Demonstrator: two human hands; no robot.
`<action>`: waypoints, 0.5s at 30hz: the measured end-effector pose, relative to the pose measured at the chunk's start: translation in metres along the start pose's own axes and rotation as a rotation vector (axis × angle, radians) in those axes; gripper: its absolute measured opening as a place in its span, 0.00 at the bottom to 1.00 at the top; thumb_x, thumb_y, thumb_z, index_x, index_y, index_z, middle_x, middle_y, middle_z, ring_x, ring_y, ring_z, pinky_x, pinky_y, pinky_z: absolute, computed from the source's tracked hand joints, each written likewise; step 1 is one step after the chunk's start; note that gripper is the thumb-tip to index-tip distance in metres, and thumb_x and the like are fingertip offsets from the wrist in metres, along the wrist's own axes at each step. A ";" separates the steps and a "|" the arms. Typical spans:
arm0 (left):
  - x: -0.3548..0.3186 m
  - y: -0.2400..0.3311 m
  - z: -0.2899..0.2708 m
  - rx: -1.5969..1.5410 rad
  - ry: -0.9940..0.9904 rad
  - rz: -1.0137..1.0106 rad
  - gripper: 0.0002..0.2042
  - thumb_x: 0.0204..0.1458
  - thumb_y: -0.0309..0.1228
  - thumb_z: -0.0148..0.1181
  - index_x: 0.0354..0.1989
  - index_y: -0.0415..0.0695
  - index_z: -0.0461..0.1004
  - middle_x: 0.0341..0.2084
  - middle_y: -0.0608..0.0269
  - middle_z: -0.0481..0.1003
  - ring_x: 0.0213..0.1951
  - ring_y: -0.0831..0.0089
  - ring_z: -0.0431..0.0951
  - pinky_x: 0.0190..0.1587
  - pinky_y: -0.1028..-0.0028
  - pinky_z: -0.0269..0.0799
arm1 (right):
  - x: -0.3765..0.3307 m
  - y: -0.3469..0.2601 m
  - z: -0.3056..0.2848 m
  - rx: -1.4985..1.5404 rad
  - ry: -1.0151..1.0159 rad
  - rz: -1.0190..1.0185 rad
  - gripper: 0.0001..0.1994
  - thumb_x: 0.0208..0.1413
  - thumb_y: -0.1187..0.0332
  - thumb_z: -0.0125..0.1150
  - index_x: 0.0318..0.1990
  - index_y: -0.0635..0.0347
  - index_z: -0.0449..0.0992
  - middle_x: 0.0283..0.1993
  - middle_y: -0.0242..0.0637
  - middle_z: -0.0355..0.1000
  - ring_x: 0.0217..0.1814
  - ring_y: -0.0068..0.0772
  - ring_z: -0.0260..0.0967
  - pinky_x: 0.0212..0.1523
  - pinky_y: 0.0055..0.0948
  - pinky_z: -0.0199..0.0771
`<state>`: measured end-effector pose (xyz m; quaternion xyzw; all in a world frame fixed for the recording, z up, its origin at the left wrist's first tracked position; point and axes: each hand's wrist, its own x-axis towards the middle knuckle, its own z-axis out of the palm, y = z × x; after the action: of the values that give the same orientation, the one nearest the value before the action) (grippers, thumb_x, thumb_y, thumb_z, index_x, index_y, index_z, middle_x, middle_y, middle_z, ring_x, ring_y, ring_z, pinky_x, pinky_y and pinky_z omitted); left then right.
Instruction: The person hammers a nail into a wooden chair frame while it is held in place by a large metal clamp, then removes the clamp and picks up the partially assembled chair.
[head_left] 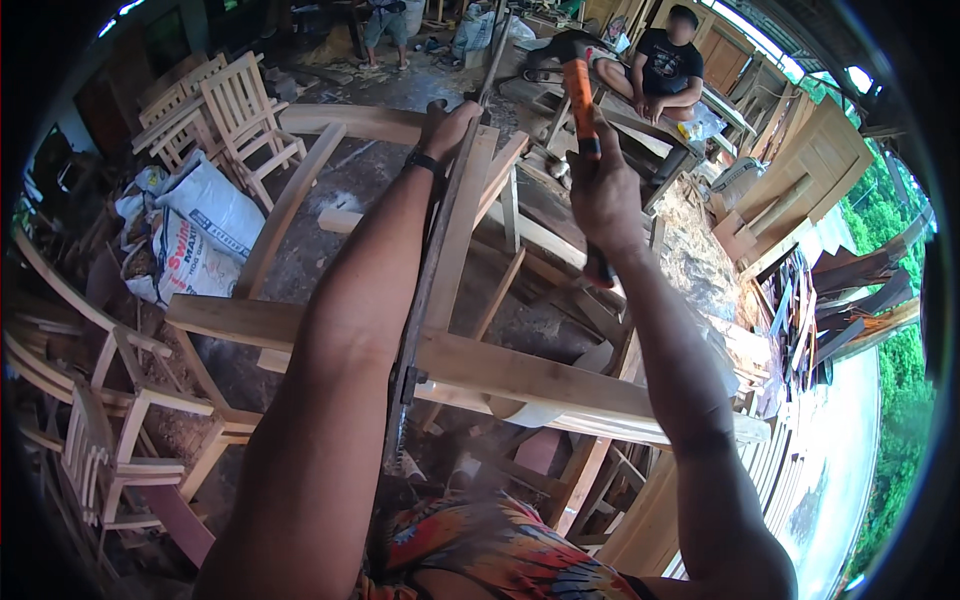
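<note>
Here, seen from above, a person works over an unfinished wooden chair frame (520,375) in an open-sided carpentry workshop. The right hand (603,195) is raised, its fingers wrapped tight around the orange handle of a hammer (580,110). The handle runs nearly upright in the picture, the dark head at its far end, the butt poking out below the fist.

The left hand (450,125) reaches farther forward, with a dark band at its wrist. Its fingers curl over the far end of a long metal bar clamp (425,290). The clamp's long axis runs away from the body, from a bracket near the lap up to that hand, lying across the pale rails of the frame. The hammer sits just to the right of the clamp's far end, so the right hand is the nearer of the two to the body.

To the left stand finished slatted chairs (235,115) and white sacks (195,235). Farther back, another person in a dark shirt (665,70) sits on a bench among boards and shavings.
</note>
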<state>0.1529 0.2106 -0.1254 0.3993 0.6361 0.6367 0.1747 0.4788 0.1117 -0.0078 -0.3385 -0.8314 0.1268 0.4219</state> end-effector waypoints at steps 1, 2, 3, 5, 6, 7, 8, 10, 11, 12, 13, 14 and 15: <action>0.016 -0.008 -0.014 0.041 0.051 0.032 0.43 0.39 0.48 0.71 0.53 0.17 0.70 0.47 0.34 0.78 0.50 0.53 0.80 0.50 0.64 0.76 | -0.006 -0.017 0.009 0.012 -0.014 0.032 0.25 0.65 0.70 0.51 0.69 0.54 0.61 0.35 0.61 0.78 0.37 0.68 0.77 0.38 0.58 0.76; 0.043 -0.016 -0.052 -0.011 0.035 0.112 0.42 0.40 0.48 0.71 0.52 0.17 0.71 0.45 0.34 0.79 0.49 0.54 0.81 0.49 0.64 0.75 | -0.008 -0.015 0.035 0.055 -0.109 -0.018 0.25 0.65 0.69 0.51 0.70 0.54 0.61 0.35 0.62 0.78 0.37 0.67 0.78 0.40 0.56 0.78; 0.046 -0.025 -0.044 -0.046 0.003 0.111 0.41 0.40 0.49 0.70 0.51 0.18 0.71 0.44 0.35 0.79 0.48 0.54 0.81 0.49 0.64 0.76 | -0.008 -0.004 0.037 -0.035 -0.264 -0.022 0.26 0.65 0.68 0.51 0.70 0.53 0.61 0.36 0.62 0.78 0.38 0.67 0.78 0.42 0.55 0.78; 0.041 -0.036 -0.018 -0.122 -0.076 0.103 0.40 0.40 0.49 0.70 0.50 0.19 0.73 0.42 0.37 0.80 0.47 0.55 0.82 0.48 0.65 0.76 | 0.000 0.017 0.021 -0.103 -0.381 -0.082 0.27 0.65 0.67 0.51 0.71 0.48 0.61 0.37 0.62 0.78 0.41 0.66 0.78 0.45 0.54 0.78; 0.037 -0.037 -0.009 -0.115 -0.101 0.137 0.39 0.40 0.49 0.70 0.49 0.20 0.74 0.41 0.38 0.81 0.46 0.55 0.82 0.47 0.65 0.76 | 0.008 0.026 0.009 -0.076 -0.348 -0.153 0.28 0.64 0.67 0.52 0.72 0.46 0.61 0.38 0.62 0.78 0.42 0.66 0.78 0.46 0.54 0.78; 0.034 -0.035 -0.002 -0.119 -0.108 0.140 0.39 0.40 0.49 0.70 0.49 0.20 0.74 0.41 0.38 0.81 0.46 0.55 0.82 0.47 0.65 0.76 | 0.006 0.029 0.007 -0.059 -0.274 -0.092 0.28 0.64 0.66 0.53 0.72 0.45 0.61 0.38 0.63 0.78 0.43 0.66 0.78 0.47 0.54 0.77; 0.032 -0.033 -0.009 -0.097 -0.031 0.110 0.36 0.41 0.49 0.69 0.47 0.22 0.76 0.40 0.40 0.81 0.45 0.56 0.82 0.46 0.65 0.75 | 0.005 0.022 0.008 -0.028 -0.202 -0.047 0.29 0.64 0.65 0.54 0.73 0.45 0.60 0.37 0.64 0.78 0.43 0.66 0.78 0.47 0.54 0.77; 0.033 -0.019 -0.038 -0.061 0.067 0.095 0.34 0.42 0.49 0.68 0.44 0.24 0.78 0.39 0.42 0.82 0.44 0.57 0.82 0.45 0.65 0.75 | 0.004 -0.005 0.021 -0.073 -0.306 -0.001 0.30 0.63 0.64 0.55 0.73 0.46 0.60 0.38 0.65 0.77 0.44 0.67 0.77 0.48 0.54 0.77; 0.029 -0.022 -0.052 -0.048 -0.014 0.100 0.32 0.43 0.48 0.68 0.44 0.25 0.78 0.39 0.44 0.82 0.43 0.58 0.82 0.45 0.65 0.75 | -0.002 -0.010 0.032 -0.135 -0.428 0.075 0.30 0.63 0.64 0.56 0.73 0.46 0.59 0.39 0.66 0.77 0.45 0.68 0.76 0.48 0.54 0.77; 0.027 0.002 -0.058 -0.042 -0.105 0.128 0.31 0.43 0.48 0.68 0.43 0.26 0.79 0.39 0.45 0.82 0.43 0.59 0.82 0.45 0.64 0.75 | 0.004 -0.014 0.022 -0.132 -0.416 0.072 0.30 0.63 0.64 0.56 0.73 0.46 0.59 0.39 0.66 0.77 0.45 0.68 0.76 0.48 0.54 0.77; 0.000 0.010 -0.009 -0.087 -0.188 0.090 0.32 0.44 0.47 0.68 0.45 0.25 0.77 0.41 0.46 0.82 0.42 0.60 0.82 0.45 0.64 0.75 | 0.008 0.020 0.009 -0.181 -0.438 -0.006 0.30 0.63 0.65 0.57 0.72 0.47 0.60 0.41 0.64 0.77 0.46 0.67 0.77 0.49 0.54 0.77; -0.013 0.023 0.015 -0.115 -0.227 0.095 0.32 0.44 0.47 0.68 0.45 0.25 0.77 0.41 0.46 0.82 0.42 0.60 0.82 0.45 0.64 0.75 | 0.011 0.031 -0.009 -0.199 -0.451 -0.126 0.29 0.63 0.65 0.57 0.72 0.48 0.60 0.42 0.62 0.78 0.47 0.65 0.77 0.49 0.54 0.77; -0.020 0.025 0.015 -0.106 -0.204 0.063 0.32 0.44 0.47 0.68 0.46 0.25 0.77 0.41 0.46 0.82 0.43 0.60 0.82 0.45 0.64 0.75 | 0.001 0.025 -0.017 -0.197 -0.364 -0.067 0.24 0.63 0.66 0.57 0.67 0.49 0.68 0.38 0.60 0.78 0.42 0.63 0.78 0.42 0.53 0.76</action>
<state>0.1839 0.2029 -0.1094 0.4721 0.5675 0.6307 0.2394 0.5031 0.1294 -0.0094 -0.3216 -0.9132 0.0900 0.2337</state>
